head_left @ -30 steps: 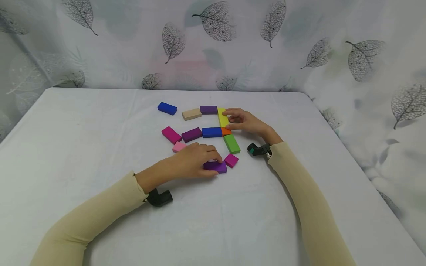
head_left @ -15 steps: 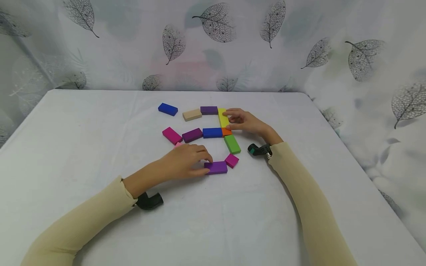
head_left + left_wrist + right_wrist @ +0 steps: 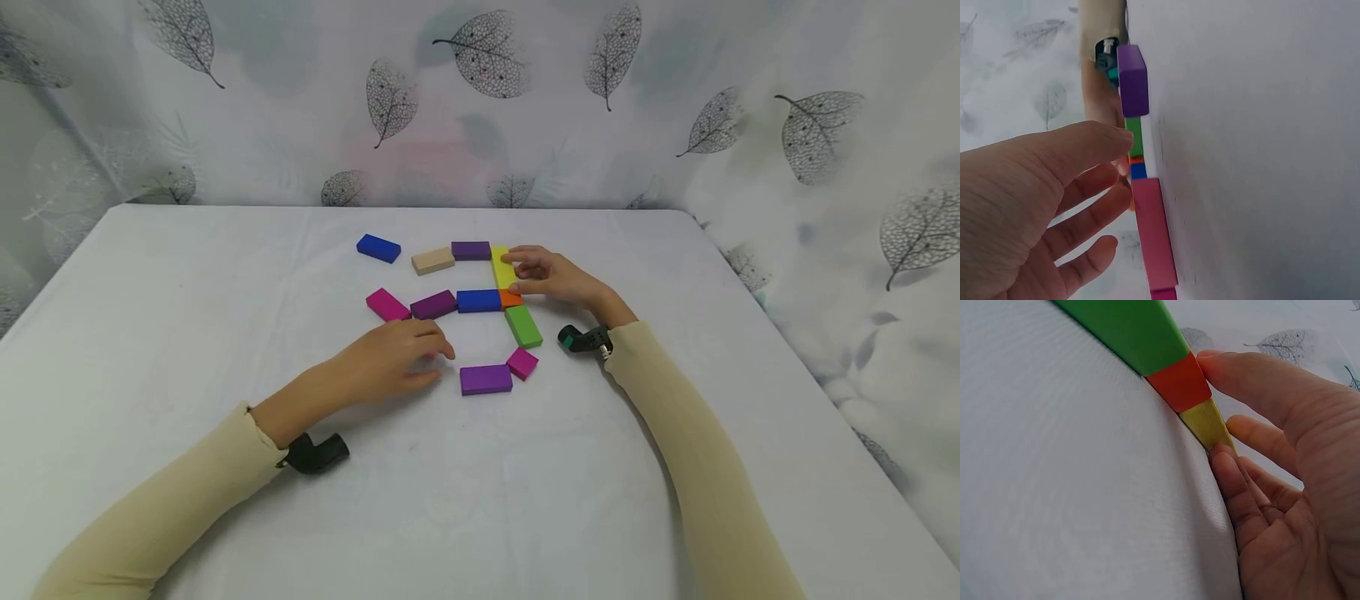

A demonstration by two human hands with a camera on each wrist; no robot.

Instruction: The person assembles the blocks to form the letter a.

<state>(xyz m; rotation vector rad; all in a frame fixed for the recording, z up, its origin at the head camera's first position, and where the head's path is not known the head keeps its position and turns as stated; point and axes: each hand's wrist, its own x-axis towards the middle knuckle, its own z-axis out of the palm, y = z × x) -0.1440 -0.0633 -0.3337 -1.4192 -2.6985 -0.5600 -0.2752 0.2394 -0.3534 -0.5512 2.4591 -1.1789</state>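
My left hand [image 3: 386,362] has loosely spread fingers and holds nothing. It lies left of a purple block [image 3: 486,380] with a gap between them, and in the head view it hides the light pink block [image 3: 1155,234] seen in the left wrist view. My right hand [image 3: 553,277] rests at the right side of the row. Its fingertips touch the yellow block [image 3: 502,267], and the thumb lies at the edge of the orange block [image 3: 1182,382]. A green block [image 3: 523,326] and a small magenta block [image 3: 522,362] sit between the orange and purple blocks.
On the white table [image 3: 465,500] a blue block [image 3: 478,301], a dark purple block [image 3: 433,305] and a magenta block [image 3: 387,304] form the middle row. Behind are a tan block [image 3: 432,261], another purple block [image 3: 471,250] and a separate blue block [image 3: 378,247]. A leaf-print cloth [image 3: 285,100] hangs behind.
My left hand has let go of the near purple block and drawn back to the left, leaving that block in place. My right hand has stayed by the yellow block.
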